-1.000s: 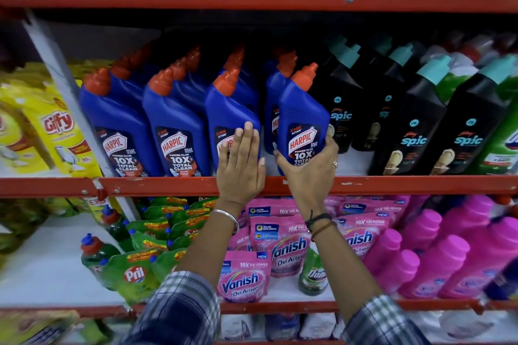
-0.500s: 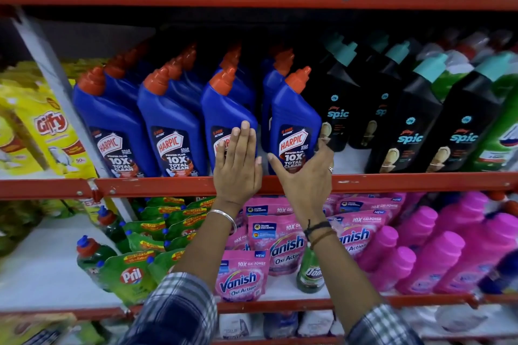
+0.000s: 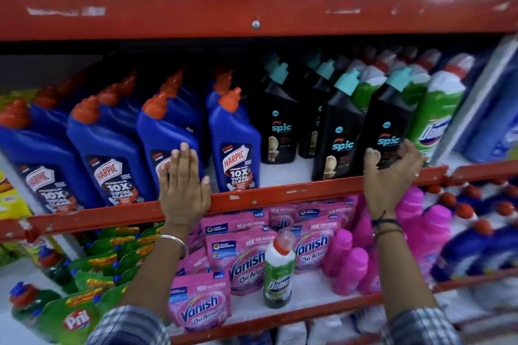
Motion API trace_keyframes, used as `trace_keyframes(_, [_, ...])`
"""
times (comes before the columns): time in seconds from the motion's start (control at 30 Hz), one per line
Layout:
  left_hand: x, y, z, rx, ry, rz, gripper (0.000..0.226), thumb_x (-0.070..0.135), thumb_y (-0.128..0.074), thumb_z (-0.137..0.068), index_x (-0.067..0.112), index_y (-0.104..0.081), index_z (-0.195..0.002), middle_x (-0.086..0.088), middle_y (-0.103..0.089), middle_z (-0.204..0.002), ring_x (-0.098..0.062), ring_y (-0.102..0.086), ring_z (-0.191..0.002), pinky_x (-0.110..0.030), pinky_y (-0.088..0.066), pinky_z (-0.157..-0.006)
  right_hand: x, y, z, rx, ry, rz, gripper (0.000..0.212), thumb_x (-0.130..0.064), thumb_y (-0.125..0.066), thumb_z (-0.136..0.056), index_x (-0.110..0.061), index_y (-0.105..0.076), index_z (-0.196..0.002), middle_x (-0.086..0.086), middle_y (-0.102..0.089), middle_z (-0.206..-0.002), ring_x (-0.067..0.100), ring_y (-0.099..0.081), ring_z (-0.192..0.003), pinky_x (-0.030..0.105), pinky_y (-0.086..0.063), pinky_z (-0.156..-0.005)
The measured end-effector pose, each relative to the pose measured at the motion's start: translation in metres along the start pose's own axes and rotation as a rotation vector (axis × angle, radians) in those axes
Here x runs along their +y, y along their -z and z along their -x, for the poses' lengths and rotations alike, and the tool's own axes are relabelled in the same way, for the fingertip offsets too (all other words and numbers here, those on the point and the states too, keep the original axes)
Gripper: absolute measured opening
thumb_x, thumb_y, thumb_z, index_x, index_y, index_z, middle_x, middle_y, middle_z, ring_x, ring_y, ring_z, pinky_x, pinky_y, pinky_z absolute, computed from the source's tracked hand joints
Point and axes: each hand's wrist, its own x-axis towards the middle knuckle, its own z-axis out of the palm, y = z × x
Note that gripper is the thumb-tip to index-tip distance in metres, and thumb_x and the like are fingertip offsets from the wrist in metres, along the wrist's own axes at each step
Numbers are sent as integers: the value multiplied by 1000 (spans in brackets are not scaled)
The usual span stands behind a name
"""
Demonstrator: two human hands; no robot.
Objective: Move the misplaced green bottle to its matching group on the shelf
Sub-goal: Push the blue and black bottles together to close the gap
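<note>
The misplaced green Domex bottle (image 3: 279, 274), with a white shoulder and red cap, stands upright on the lower shelf among pink Vanish pouches (image 3: 244, 258). Its matching green Domex bottles (image 3: 440, 117) stand at the right end of the middle shelf, behind and beside black Spic bottles. My left hand (image 3: 183, 185) lies flat, fingers extended, against the front of a blue Harpic bottle (image 3: 165, 131). My right hand (image 3: 392, 176) curls around the lower part of the rightmost front black Spic bottle (image 3: 388, 120), thumb on its left side, fingers on its right.
Blue Harpic bottles (image 3: 235, 143) fill the left of the middle shelf, more black Spic bottles (image 3: 280, 126) its centre. The red shelf rail (image 3: 280, 196) runs in front. Pink bottles (image 3: 350, 263) and green Pril pouches (image 3: 84, 308) sit on the lower shelf.
My right hand has left the blue Harpic bottle and moved right onto a black Spic bottle. The left hand stays on a Harpic bottle. The view has swung right and closer.
</note>
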Motion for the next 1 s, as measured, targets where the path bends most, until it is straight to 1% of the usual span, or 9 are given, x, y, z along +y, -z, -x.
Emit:
trace_keyframes(0.1, [0, -1, 0, 17, -1, -5, 60, 30, -28, -99, 6, -11, -151, -4, 0, -161, -20, -2, -148, -39, -2, -121, 12, -3, -18, -153, -16, 94, 84, -29, -77, -74, 10, -32, -134, 29, -39, -134, 40, -36, -127, 36, -26, -108])
trace_keyframes(0.2, [0, -3, 0, 27, -3, -6, 60, 30, -28, -99, 5, -12, -151, -5, -1, -161, -21, -3, -148, -40, -2, -120, 13, -8, -28, -193, -23, 120, 95, -33, -78, -73, 8, -25, -140, 26, -34, -143, 37, -30, -134, 36, -25, -110])
trace_keyframes(0.27, [0, -4, 1, 30, 0, -10, 60, 30, -28, -99, 4, -13, -151, -5, -2, -161, -21, -4, -148, -40, -2, -120, 13, -11, -31, -172, -40, 127, 97, -35, -79, -71, 5, -26, -141, 24, -36, -144, 35, -32, -134, 39, -29, -109])
trace_keyframes(0.4, [0, -4, 1, 42, -2, -16, 62, 28, -32, -97, 3, -14, -151, -6, -3, -161, -22, -5, -148, -40, -2, -121, 14, -10, -32, -108, -48, 91, 94, -38, -83, -65, 1, -35, -136, 21, -46, -136, 33, -43, -127, 41, -36, -104])
trace_keyframes(0.57, [0, -4, 0, 39, -4, -8, 64, 28, -34, -96, 4, -12, -151, -6, -2, -161, -22, -4, -148, -39, -2, -121, 9, 0, -27, -72, -22, 29, 96, -40, -84, -64, 0, -35, -136, 20, -46, -136, 32, -43, -127, 44, -37, -107])
trace_keyframes(0.63, [0, -4, 0, 38, -4, -6, 64, 28, -33, -96, 4, -12, -151, -6, -2, -161, -22, -4, -148, -39, -3, -121, 0, 8, -24, -21, -2, 7, 96, -39, -84, -64, 0, -35, -136, 19, -46, -135, 32, -44, -126, 39, -37, -106])
trace_keyframes(0.7, [-1, -4, -1, 36, -3, -6, 64, 28, -33, -95, 4, -13, -151, -6, -2, -161, -21, -4, -148, -39, -4, -121, -15, 16, -21, 48, 32, 10, 93, -38, -84, -63, -1, -37, -134, 18, -48, -132, 31, -46, -122, 31, -36, -97])
trace_keyframes(0.8, [0, -3, -1, 35, -7, -7, 65, 28, -33, -95, 5, -12, -151, -6, -2, -161, -21, -4, -148, -39, -4, -120, -43, 30, -12, 93, 57, 11, 91, -46, -83, -62, -4, -41, -131, 15, -52, -129, 28, -50, -117, 28, -39, -89])
trace_keyframes(1.0, [-1, -2, -2, 15, -5, -2, 61, 30, -27, -98, 6, -10, -152, -5, 0, -161, -20, -2, -148, -40, -4, -120, -96, 26, 26, -59, 48, -105, 91, -50, -85, -56, -8, -47, -128, 9, -57, -123, 23, -55, -111, 19, -35, -85])
